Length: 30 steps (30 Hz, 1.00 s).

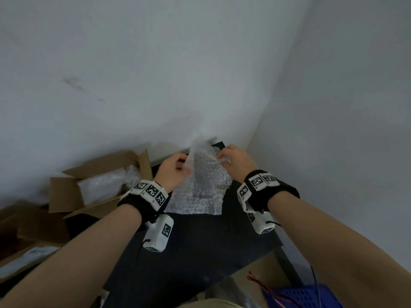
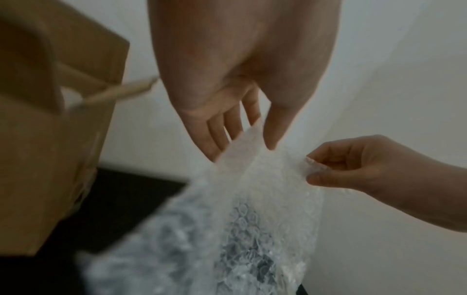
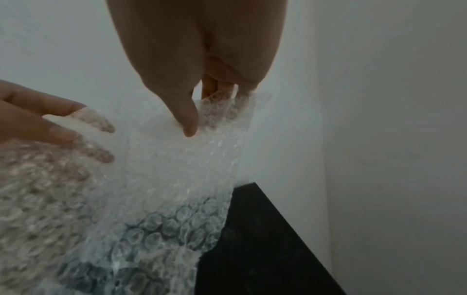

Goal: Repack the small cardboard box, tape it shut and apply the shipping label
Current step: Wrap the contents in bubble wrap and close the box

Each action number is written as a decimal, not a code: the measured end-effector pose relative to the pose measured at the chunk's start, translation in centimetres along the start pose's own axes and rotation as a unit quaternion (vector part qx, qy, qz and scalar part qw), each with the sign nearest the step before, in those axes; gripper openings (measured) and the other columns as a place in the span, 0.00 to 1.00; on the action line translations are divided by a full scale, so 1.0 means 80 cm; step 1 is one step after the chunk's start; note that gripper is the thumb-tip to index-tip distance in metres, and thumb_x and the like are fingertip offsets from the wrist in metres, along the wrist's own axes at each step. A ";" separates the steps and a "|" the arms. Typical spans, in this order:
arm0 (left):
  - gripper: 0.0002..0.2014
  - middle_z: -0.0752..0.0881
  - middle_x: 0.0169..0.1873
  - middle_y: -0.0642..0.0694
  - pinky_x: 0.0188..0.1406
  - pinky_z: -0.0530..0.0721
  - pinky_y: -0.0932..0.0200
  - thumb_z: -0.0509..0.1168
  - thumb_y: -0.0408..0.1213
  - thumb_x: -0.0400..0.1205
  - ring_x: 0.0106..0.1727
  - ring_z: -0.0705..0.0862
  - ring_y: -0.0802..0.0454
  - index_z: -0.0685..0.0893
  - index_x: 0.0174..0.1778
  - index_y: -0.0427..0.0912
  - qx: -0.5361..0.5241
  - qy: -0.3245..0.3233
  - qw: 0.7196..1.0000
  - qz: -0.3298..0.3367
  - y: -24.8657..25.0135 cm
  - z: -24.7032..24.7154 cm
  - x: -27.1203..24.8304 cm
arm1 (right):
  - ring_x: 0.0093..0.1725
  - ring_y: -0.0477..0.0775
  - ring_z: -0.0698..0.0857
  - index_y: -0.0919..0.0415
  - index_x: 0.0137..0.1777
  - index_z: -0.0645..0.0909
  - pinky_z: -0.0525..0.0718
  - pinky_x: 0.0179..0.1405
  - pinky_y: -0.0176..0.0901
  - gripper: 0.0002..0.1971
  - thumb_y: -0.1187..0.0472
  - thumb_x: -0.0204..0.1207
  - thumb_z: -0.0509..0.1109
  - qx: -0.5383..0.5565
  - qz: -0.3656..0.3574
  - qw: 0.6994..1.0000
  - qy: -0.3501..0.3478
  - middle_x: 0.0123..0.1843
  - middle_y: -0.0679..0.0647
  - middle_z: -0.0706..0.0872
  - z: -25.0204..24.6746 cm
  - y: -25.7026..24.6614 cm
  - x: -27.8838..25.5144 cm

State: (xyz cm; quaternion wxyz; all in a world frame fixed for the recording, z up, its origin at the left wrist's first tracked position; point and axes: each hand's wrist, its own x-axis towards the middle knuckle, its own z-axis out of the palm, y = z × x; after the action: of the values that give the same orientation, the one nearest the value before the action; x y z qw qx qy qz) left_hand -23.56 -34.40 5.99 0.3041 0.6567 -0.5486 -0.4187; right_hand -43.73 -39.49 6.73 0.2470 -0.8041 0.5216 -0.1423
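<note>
A sheet of clear bubble wrap [image 1: 204,185] hangs upright over the black table [image 1: 200,245], its lower edge lying on the tabletop. My left hand [image 1: 185,165] pinches its upper left edge, thumb in front and fingers behind [image 2: 242,151]. At the upper right edge my right hand [image 1: 220,157] pinches it between thumb and fingers [image 3: 204,119]. The small cardboard box [image 1: 66,192] stands open to the left of my left hand, flaps up, with more clear wrap [image 1: 106,183] inside. What lies under that wrap is hidden.
White walls meet in a corner just behind the table. More flattened cardboard [image 1: 33,225] with a white sheet [image 1: 29,256] lies at the far left. A blue perforated basket [image 1: 300,296] and red wires sit low on the right, beyond the table's edge.
</note>
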 end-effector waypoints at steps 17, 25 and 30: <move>0.12 0.85 0.44 0.38 0.28 0.83 0.69 0.56 0.19 0.83 0.32 0.85 0.55 0.80 0.55 0.35 -0.082 0.151 0.982 0.079 0.044 -0.201 -0.066 | 0.76 0.58 0.67 0.62 0.78 0.61 0.67 0.75 0.51 0.33 0.59 0.76 0.71 0.012 -0.006 0.997 0.073 0.78 0.59 0.65 0.004 -0.152 0.042; 0.10 0.88 0.43 0.41 0.40 0.86 0.54 0.60 0.23 0.82 0.33 0.89 0.53 0.80 0.56 0.39 -0.198 0.202 0.957 0.066 0.018 -0.253 -0.100 | 0.64 0.61 0.81 0.62 0.79 0.58 0.80 0.63 0.51 0.35 0.55 0.77 0.70 0.331 0.133 0.934 0.030 0.70 0.65 0.77 0.041 -0.199 0.043; 0.13 0.87 0.48 0.37 0.47 0.86 0.51 0.64 0.25 0.81 0.40 0.89 0.51 0.79 0.61 0.41 -0.196 0.235 0.950 0.052 0.002 -0.273 -0.118 | 0.45 0.60 0.87 0.65 0.72 0.66 0.87 0.40 0.38 0.29 0.67 0.74 0.74 0.448 0.135 0.883 0.028 0.57 0.70 0.83 0.046 -0.228 0.043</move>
State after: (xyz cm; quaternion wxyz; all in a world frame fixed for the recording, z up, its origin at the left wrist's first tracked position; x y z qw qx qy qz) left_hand -4.79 -26.58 18.35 0.5688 0.6343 -0.4021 -0.3353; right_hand -26.50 -35.59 13.55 0.5830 -0.5253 0.5121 -0.3492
